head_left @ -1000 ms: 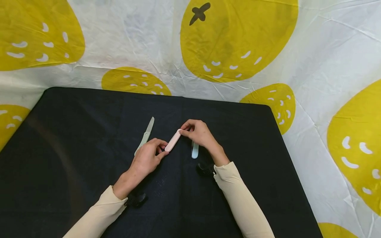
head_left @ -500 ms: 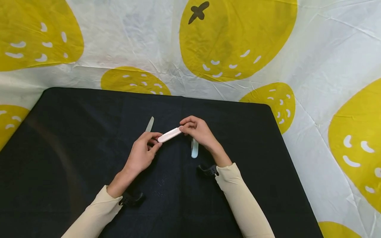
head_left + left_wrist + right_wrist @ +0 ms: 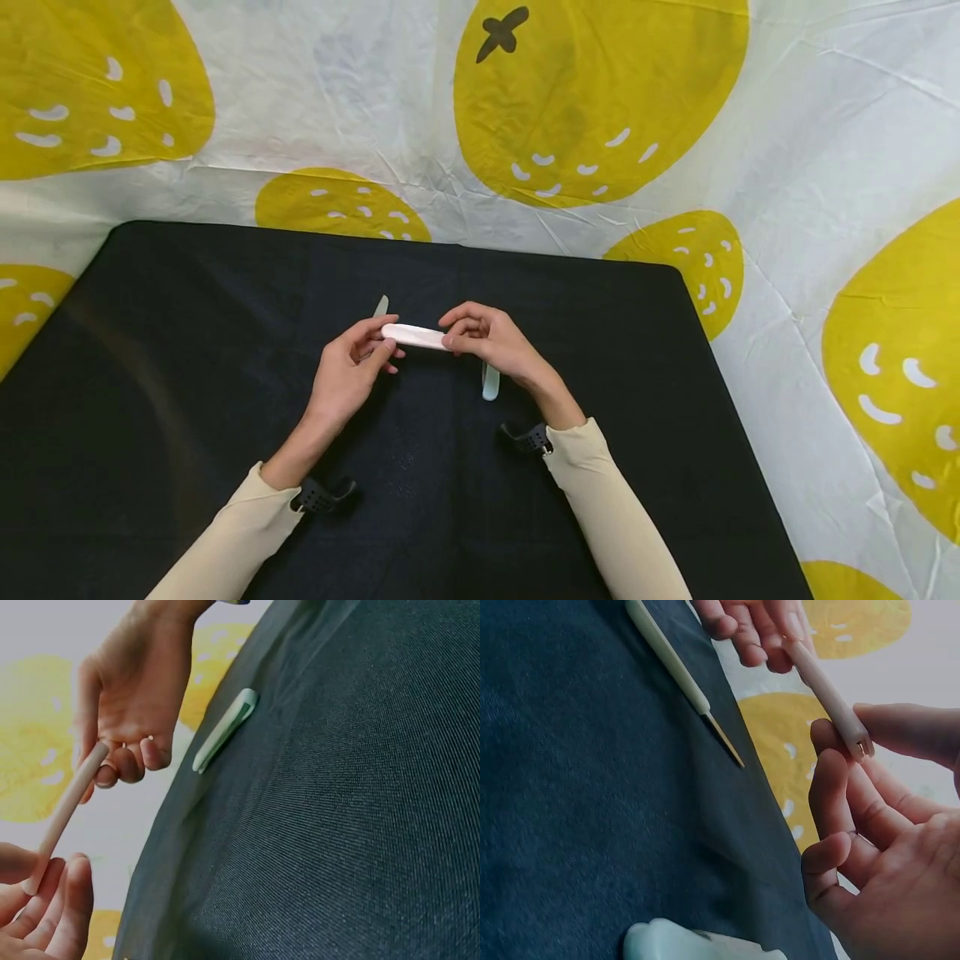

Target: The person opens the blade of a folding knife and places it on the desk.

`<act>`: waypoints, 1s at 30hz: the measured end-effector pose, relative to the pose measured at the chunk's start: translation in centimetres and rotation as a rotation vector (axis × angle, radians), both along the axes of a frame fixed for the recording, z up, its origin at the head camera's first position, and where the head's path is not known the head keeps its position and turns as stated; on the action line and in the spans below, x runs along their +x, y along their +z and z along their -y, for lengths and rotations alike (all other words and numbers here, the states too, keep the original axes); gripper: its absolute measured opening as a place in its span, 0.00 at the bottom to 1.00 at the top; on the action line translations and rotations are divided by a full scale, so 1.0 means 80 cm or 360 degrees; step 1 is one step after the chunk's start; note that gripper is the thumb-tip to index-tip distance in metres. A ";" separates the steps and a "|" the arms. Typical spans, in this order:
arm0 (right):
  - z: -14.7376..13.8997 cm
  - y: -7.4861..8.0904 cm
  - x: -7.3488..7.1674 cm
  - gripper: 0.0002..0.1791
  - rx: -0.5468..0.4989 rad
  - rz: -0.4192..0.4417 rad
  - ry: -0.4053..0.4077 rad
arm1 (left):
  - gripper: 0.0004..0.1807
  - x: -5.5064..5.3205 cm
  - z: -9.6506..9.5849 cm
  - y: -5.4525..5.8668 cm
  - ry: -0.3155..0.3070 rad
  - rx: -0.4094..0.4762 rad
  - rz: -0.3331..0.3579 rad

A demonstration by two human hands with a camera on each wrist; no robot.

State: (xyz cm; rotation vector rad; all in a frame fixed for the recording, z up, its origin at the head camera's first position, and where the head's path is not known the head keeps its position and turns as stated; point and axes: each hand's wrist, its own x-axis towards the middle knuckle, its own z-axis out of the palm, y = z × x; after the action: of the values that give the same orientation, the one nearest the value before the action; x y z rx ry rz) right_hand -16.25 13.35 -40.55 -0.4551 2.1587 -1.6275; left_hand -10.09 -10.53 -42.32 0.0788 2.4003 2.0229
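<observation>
A slim pink folding knife (image 3: 415, 336), its blade folded away, is held up over the black cloth between both hands. My left hand (image 3: 341, 375) pinches one end between thumb and fingers. At the other end the thumb and fingertips of my right hand (image 3: 501, 340) grip it; the slotted end shows in the right wrist view. Behind the left hand lies a pale green knife (image 3: 667, 656) with its blade out, mostly covered in the head view. A light blue folded knife (image 3: 491, 383) lies on the cloth beneath the right hand.
Black cloth (image 3: 637, 467) covers the table. A white curtain with yellow fruit prints (image 3: 600, 100) hangs behind its far edge and along the right side. Dark straps (image 3: 322, 497) sit on both wrists, below cream sleeves (image 3: 615, 508).
The pink knife has swung from a steep slant to nearly level, its left-hand end rising up and to the left with the left hand. The right hand has shifted only slightly.
</observation>
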 end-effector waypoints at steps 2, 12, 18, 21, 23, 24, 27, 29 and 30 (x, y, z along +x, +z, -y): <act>0.003 0.001 0.001 0.18 -0.0011 0.0001 0.0030 | 0.22 0.000 0.000 0.002 0.0026 0.0042 -0.0006; 0.017 0.000 0.004 0.12 0.0070 -0.0135 0.0132 | 0.24 -0.008 -0.006 0.004 0.0166 0.0238 -0.0022; 0.027 0.005 0.008 0.10 0.0165 -0.0238 0.0171 | 0.25 -0.007 -0.009 0.005 0.0227 0.0394 0.0028; 0.032 0.007 0.010 0.08 0.0195 -0.0297 0.0165 | 0.23 -0.007 -0.009 0.005 0.0240 0.0415 0.0075; 0.037 0.008 0.012 0.08 0.0201 -0.0330 0.0143 | 0.22 -0.005 -0.007 0.005 0.0230 0.0404 0.0105; 0.039 0.008 0.013 0.08 0.0203 -0.0349 0.0129 | 0.22 -0.004 -0.007 0.005 0.0224 0.0393 0.0113; 0.047 0.011 0.013 0.08 0.0205 -0.0381 0.0084 | 0.21 -0.003 -0.005 0.004 0.0199 0.0352 0.0102; 0.052 0.013 0.011 0.08 0.0208 -0.0407 0.0064 | 0.22 -0.003 -0.005 0.005 0.0183 0.0335 0.0082; 0.054 0.015 0.010 0.08 0.0208 -0.0412 0.0052 | 0.22 -0.004 -0.005 0.006 0.0176 0.0333 0.0070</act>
State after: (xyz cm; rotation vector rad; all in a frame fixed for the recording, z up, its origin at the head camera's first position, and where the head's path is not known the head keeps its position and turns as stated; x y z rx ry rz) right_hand -15.41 9.04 -39.36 -0.6898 2.4129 -1.4673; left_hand -10.37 -10.15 -41.88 -0.1001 2.2065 2.2916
